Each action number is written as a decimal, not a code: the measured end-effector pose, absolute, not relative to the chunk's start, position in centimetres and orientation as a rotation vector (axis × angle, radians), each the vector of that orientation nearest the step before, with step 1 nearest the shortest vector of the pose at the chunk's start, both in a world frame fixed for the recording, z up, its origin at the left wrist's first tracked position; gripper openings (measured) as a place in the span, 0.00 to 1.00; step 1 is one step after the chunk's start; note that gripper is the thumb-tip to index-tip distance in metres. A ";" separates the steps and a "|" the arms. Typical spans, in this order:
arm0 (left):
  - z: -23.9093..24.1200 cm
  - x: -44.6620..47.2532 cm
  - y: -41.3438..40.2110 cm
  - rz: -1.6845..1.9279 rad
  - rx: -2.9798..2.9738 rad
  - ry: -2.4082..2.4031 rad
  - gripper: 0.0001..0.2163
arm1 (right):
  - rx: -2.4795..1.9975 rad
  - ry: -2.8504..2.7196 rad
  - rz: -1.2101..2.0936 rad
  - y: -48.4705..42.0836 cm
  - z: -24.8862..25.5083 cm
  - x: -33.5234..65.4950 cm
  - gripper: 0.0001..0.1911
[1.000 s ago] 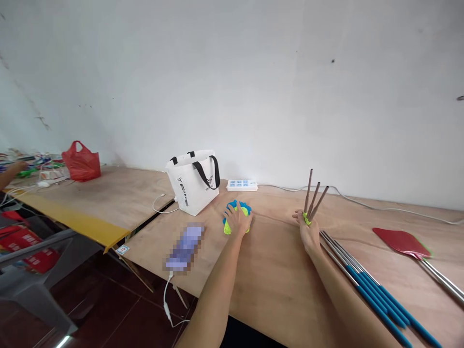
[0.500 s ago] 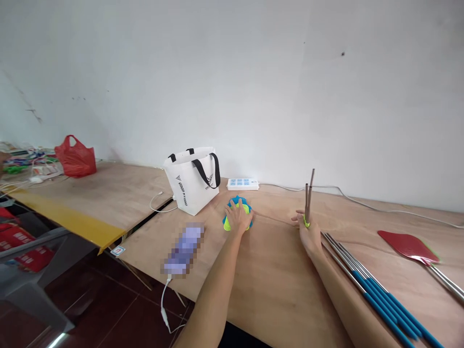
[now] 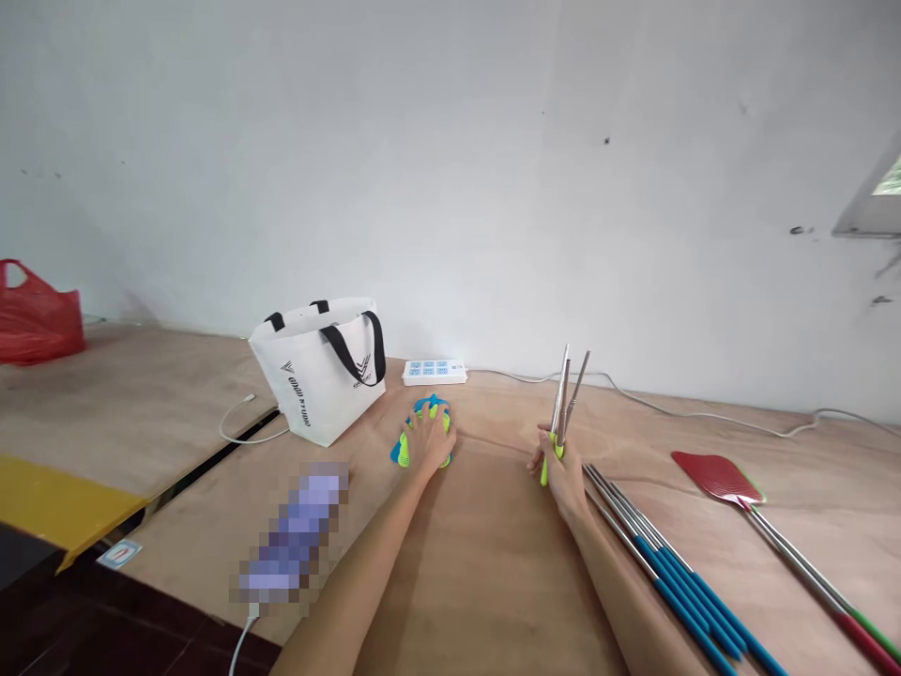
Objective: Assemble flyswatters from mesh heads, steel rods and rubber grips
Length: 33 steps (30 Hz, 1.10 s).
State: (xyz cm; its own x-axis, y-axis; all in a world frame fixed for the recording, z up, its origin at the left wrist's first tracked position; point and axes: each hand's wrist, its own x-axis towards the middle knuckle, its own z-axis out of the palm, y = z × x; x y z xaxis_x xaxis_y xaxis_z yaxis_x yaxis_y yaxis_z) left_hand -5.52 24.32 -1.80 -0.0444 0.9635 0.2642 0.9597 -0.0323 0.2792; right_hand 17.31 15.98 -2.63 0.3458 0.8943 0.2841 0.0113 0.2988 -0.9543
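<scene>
My left hand (image 3: 427,437) rests on a small pile of blue and yellow-green mesh swatter heads (image 3: 404,452) on the plywood table (image 3: 493,563), fingers curled over the pile. My right hand (image 3: 557,462) is closed around a few thin metal rods (image 3: 569,387) with yellow-green ends, which stick upward and lean slightly right. Several metal rods with blue grips (image 3: 668,563) lie on the table just right of my right forearm.
A white tote bag (image 3: 316,371) stands left of the pile, with a white power strip (image 3: 435,373) and cables behind. A red fly swatter (image 3: 718,477) lies at the right. A blurred-out object (image 3: 292,535) sits near the table's front edge. A red plastic bag (image 3: 35,314) is far left.
The view has swung to the right, so everything has slid left in the picture. The rods in my right hand, fanned apart a second ago, now stand closer together.
</scene>
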 end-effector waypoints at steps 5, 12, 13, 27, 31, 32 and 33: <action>-1.8 -7.1 24.6 0.645 1.980 2.209 0.36 | -1.004 -1.017 0.841 16.3 -3.1 17.5 0.35; -1.1 -8.6 25.1 0.496 1.875 2.249 0.46 | -0.971 -0.963 0.882 16.5 -3.2 17.6 0.37; -1.1 -8.6 25.1 0.499 1.890 2.233 0.44 | -0.980 -0.958 0.887 16.6 -3.2 17.5 0.37; -0.3 -6.9 24.6 0.494 1.906 2.371 0.43 | -1.090 -1.037 0.838 17.1 -3.5 16.7 0.29; 0.4 -5.9 25.3 0.460 1.885 2.405 0.39 | -1.115 -1.072 0.818 17.0 -3.4 16.7 0.28; 0.6 -5.8 25.4 0.459 1.880 2.403 0.38 | -1.116 -1.073 0.817 17.0 -3.4 16.7 0.28; 0.7 -5.8 25.3 0.461 1.875 2.406 0.38 | -1.117 -1.073 0.815 17.0 -3.5 16.8 0.28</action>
